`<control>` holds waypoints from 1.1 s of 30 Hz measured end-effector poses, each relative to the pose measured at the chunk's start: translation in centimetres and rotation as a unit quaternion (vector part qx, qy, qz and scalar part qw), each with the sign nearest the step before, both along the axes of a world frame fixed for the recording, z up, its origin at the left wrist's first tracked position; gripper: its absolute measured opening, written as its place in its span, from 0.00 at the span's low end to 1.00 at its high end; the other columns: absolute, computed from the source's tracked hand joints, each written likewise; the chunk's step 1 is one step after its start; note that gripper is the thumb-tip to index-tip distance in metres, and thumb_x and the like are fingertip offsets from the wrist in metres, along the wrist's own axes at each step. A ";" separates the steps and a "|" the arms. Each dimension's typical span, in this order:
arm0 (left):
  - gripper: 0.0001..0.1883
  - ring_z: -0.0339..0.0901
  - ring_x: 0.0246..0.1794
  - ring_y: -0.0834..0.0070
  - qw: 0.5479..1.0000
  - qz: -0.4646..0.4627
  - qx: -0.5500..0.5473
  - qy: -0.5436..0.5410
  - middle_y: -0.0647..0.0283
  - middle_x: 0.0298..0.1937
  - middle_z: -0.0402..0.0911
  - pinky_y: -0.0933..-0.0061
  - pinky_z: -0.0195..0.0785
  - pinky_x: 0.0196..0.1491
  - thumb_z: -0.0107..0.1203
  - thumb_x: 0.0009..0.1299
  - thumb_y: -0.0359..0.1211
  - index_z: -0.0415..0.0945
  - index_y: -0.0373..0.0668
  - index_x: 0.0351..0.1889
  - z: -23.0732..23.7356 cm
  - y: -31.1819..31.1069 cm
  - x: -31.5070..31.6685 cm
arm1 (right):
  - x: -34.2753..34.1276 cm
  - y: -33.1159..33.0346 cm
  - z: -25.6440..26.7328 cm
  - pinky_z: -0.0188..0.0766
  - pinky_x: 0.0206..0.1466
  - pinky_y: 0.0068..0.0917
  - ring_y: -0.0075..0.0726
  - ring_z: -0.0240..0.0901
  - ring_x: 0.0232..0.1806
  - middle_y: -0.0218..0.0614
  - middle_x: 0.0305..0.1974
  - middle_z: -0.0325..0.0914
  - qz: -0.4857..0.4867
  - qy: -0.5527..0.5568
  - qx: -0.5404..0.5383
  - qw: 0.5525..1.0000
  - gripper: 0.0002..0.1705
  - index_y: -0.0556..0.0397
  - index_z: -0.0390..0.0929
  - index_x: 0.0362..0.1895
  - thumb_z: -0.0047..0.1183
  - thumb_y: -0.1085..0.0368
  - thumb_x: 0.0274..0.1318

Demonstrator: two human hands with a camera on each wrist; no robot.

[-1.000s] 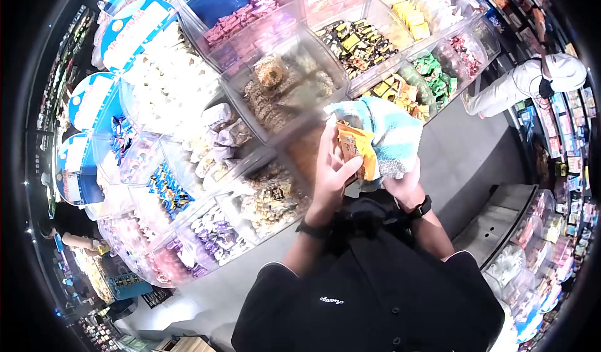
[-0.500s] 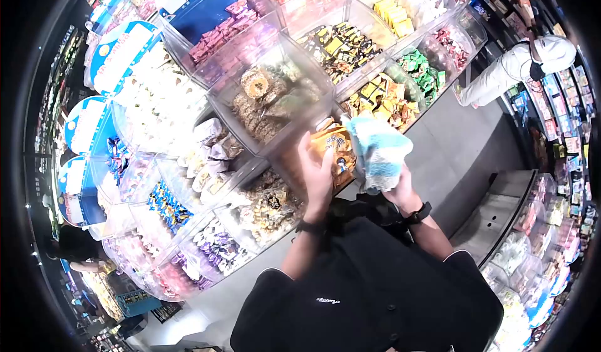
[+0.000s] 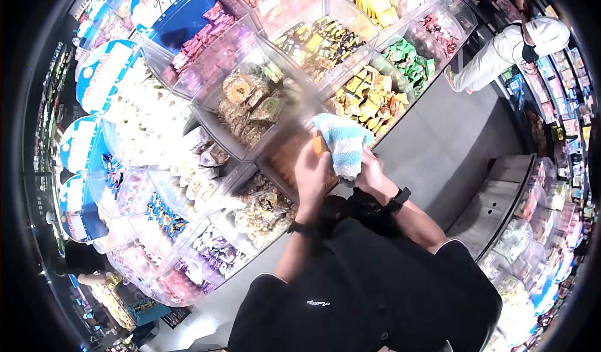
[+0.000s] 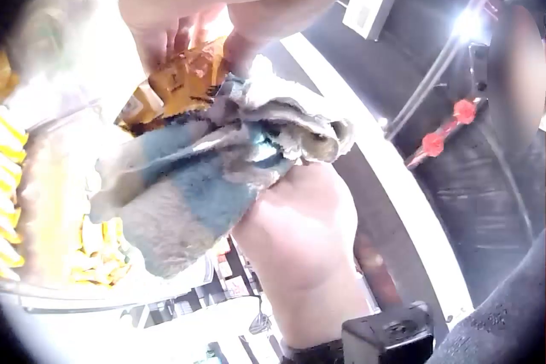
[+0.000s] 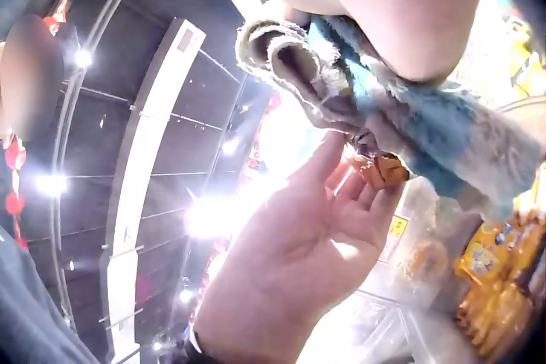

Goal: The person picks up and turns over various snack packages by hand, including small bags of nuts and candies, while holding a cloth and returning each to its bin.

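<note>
My left hand (image 3: 311, 175) grips an orange snack packet (image 4: 194, 72), fingers and thumb curled about it in the left wrist view. A blue-and-white striped towel (image 3: 343, 144) lies against the packet and hides much of it in the head view. On the towel's other side, my right hand (image 3: 374, 175) holds the folded cloth, its bunched folds showing under that hand in the right wrist view. Both hands are close together above the near edge of the candy stand, over a bin (image 3: 282, 170) with orange-brown contents.
Clear-walled bins surround the hands, with yellow packets (image 3: 369, 98), green packets (image 3: 410, 64) and bagged snacks (image 3: 266, 205). A person in white (image 3: 513, 55) stands across the grey aisle floor (image 3: 438, 133). A grey bench-like ledge (image 3: 494, 202) lies at the right.
Both hands have shifted left in the head view with the packet and towel. The packet, broadly visible half a second ago, is now mostly covered by the towel and left hand.
</note>
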State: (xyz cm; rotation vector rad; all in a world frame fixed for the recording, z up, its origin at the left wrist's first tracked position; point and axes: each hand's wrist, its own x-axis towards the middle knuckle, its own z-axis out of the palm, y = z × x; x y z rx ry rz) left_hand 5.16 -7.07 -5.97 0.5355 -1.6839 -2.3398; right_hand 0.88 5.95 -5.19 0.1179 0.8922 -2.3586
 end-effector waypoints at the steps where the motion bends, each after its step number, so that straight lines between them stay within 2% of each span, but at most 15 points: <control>1: 0.18 0.72 0.49 0.78 1.000 0.006 0.006 0.001 0.62 0.50 0.76 0.77 0.65 0.53 0.52 0.68 0.27 0.67 0.31 0.56 -0.2 0.1 -0.1 | 0.3 0.2 0.0 0.72 0.50 0.32 0.32 0.72 0.49 0.36 0.51 0.71 0.016 -0.026 -0.003 1.000 0.25 0.54 0.58 0.62 0.38 0.55 0.65; 6: 0.18 0.73 0.50 0.75 0.994 0.026 0.102 -0.006 0.59 0.51 0.76 0.75 0.65 0.55 0.53 0.67 0.25 0.68 0.30 0.55 0.8 1.0 -1.0 | 0.9 1.3 0.6 0.69 0.53 0.30 0.32 0.70 0.50 0.36 0.51 0.71 0.085 -0.004 -0.054 0.995 0.27 0.56 0.59 0.62 0.35 0.53 0.66; 11: 0.20 0.70 0.37 0.86 0.996 0.069 -0.013 -0.062 0.68 0.41 0.76 0.84 0.65 0.39 0.56 0.67 0.27 0.66 0.31 0.56 -1.7 2.2 -0.7 | -2.2 2.7 -2.0 0.70 0.49 0.25 0.27 0.71 0.46 0.33 0.49 0.72 0.109 0.000 -0.145 0.983 0.23 0.56 0.65 0.58 0.34 0.55 0.69; 12: 0.21 0.70 0.35 0.87 0.992 0.087 -0.039 -0.078 0.69 0.40 0.75 0.85 0.65 0.38 0.56 0.67 0.28 0.66 0.31 0.56 -1.7 2.8 -0.8 | -2.5 3.0 -2.9 0.71 0.48 0.26 0.29 0.72 0.46 0.34 0.48 0.73 0.107 0.076 -0.014 0.991 0.21 0.56 0.65 0.58 0.32 0.58 0.69; 14: 0.21 0.71 0.34 0.86 0.984 0.104 0.034 -0.138 0.70 0.40 0.76 0.85 0.66 0.35 0.58 0.66 0.29 0.66 0.33 0.55 0.3 3.1 -1.2 | -3.7 4.6 -2.9 0.72 0.47 0.26 0.30 0.73 0.45 0.36 0.48 0.74 0.128 -0.115 -0.102 0.980 0.23 0.58 0.66 0.57 0.30 0.57 0.68; 16: 0.16 0.71 0.27 0.83 0.984 0.123 0.046 -0.124 0.67 0.36 0.76 0.83 0.66 0.29 0.55 0.68 0.34 0.71 0.35 0.50 -3.4 2.4 -0.5 | -4.6 7.6 -3.7 0.73 0.47 0.29 0.33 0.74 0.44 0.38 0.48 0.75 0.128 -0.031 -0.114 0.985 0.25 0.59 0.67 0.56 0.29 0.55 0.67; 19: 0.16 0.72 0.32 0.82 0.965 0.197 0.051 -0.163 0.66 0.38 0.76 0.83 0.66 0.29 0.55 0.68 0.34 0.70 0.36 0.50 -8.2 1.8 0.5 | -6.8 13.6 -5.2 0.72 0.50 0.42 0.46 0.74 0.46 0.46 0.47 0.75 0.063 -0.120 -0.174 0.975 0.28 0.62 0.67 0.56 0.37 0.52 0.61; 20: 0.17 0.72 0.33 0.82 0.954 0.239 0.020 -0.180 0.65 0.39 0.75 0.82 0.67 0.30 0.55 0.67 0.33 0.69 0.37 0.51 -10.0 1.7 0.7 | -8.1 16.2 -7.2 0.72 0.52 0.45 0.49 0.74 0.47 0.48 0.48 0.75 0.068 0.032 -0.111 0.991 0.29 0.64 0.65 0.56 0.41 0.52 0.59; 22: 0.15 0.75 0.42 0.76 0.945 0.261 0.094 -0.172 0.64 0.44 0.76 0.74 0.72 0.39 0.56 0.68 0.31 0.68 0.39 0.51 -11.8 1.7 1.2 | -9.9 19.9 -4.9 0.74 0.48 0.37 0.40 0.75 0.44 0.39 0.43 0.76 0.052 -0.049 -0.089 0.993 0.16 0.57 0.70 0.51 0.47 0.67 0.57; 24: 0.18 0.76 0.43 0.74 0.935 0.292 0.124 -0.155 0.62 0.46 0.76 0.73 0.72 0.40 0.55 0.68 0.32 0.66 0.38 0.53 -13.5 2.2 1.1 | -11.3 23.8 -6.7 0.74 0.46 0.36 0.39 0.74 0.41 0.38 0.41 0.76 -0.001 0.010 0.024 1.000 0.15 0.56 0.70 0.50 0.48 0.66 0.58; 27: 0.21 0.75 0.43 0.74 0.927 0.296 0.022 -0.227 0.58 0.46 0.76 0.74 0.71 0.38 0.56 0.67 0.31 0.63 0.38 0.56 -19.1 1.7 1.5 | -12.7 28.7 -7.1 0.72 0.47 0.38 0.39 0.72 0.40 0.38 0.43 0.74 -0.071 -0.125 0.029 0.989 0.16 0.54 0.69 0.51 0.44 0.61 0.61; 29: 0.26 0.74 0.42 0.71 0.905 0.306 -0.051 -0.292 0.56 0.47 0.76 0.74 0.69 0.41 0.58 0.64 0.31 0.61 0.36 0.58 -23.6 1.1 2.2 | -13.3 30.8 -7.1 0.70 0.48 0.41 0.40 0.71 0.43 0.37 0.43 0.73 -0.094 -0.110 0.077 0.986 0.16 0.53 0.68 0.51 0.40 0.60 0.63; 30: 0.30 0.73 0.47 0.67 0.866 0.260 -0.186 -0.383 0.54 0.50 0.74 0.72 0.67 0.49 0.58 0.63 0.31 0.58 0.36 0.62 -24.1 1.2 2.3 | -13.7 31.3 -6.0 0.69 0.47 0.41 0.40 0.71 0.43 0.37 0.42 0.73 -0.123 -0.148 0.079 0.978 0.16 0.53 0.68 0.51 0.39 0.59 0.63; 31: 0.33 0.70 0.51 0.61 0.831 0.289 -0.269 -0.392 0.50 0.53 0.72 0.66 0.65 0.52 0.60 0.60 0.36 0.59 0.35 0.61 -24.6 1.5 2.5 | -13.8 33.6 -8.6 0.69 0.45 0.41 0.40 0.71 0.42 0.37 0.42 0.73 -0.101 -0.077 0.084 0.988 0.16 0.52 0.68 0.50 0.38 0.58 0.63; 33: 0.33 0.68 0.54 0.53 0.783 0.342 -0.399 -0.333 0.44 0.54 0.71 0.59 0.62 0.55 0.60 0.60 0.38 0.60 0.34 0.60 -25.1 1.9 2.6 | -14.2 35.0 -8.6 0.68 0.44 0.40 0.40 0.70 0.41 0.36 0.41 0.73 -0.136 -0.116 0.083 0.981 0.17 0.52 0.68 0.50 0.38 0.56 0.63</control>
